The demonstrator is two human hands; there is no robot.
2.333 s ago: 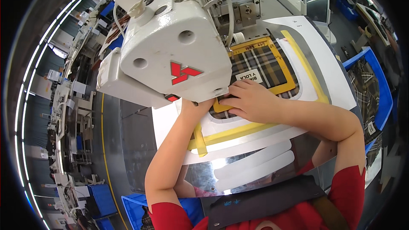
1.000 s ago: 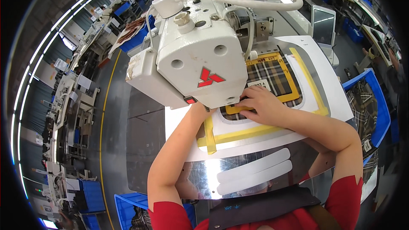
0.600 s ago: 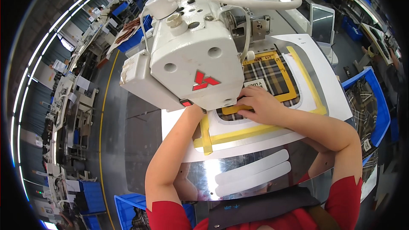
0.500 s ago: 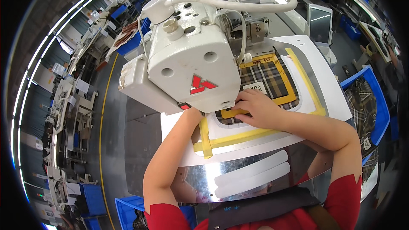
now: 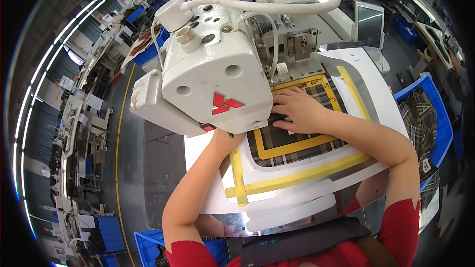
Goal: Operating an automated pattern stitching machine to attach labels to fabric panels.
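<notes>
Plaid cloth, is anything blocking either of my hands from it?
Nothing visible blocks your right hand, which reaches across the yellow frame over the plaid cloth. The machine head hides the fingers of your left hand, so I can't tell there.

Sewing workshop, sewing machine (image 5: 213, 76), workbenches (image 5: 427, 35)

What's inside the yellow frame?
Dark plaid fabric shows inside the yellow frame. The right hand covers part, and the white machine head hides the upper-left corner; what lies beneath them can't be seen.
</notes>
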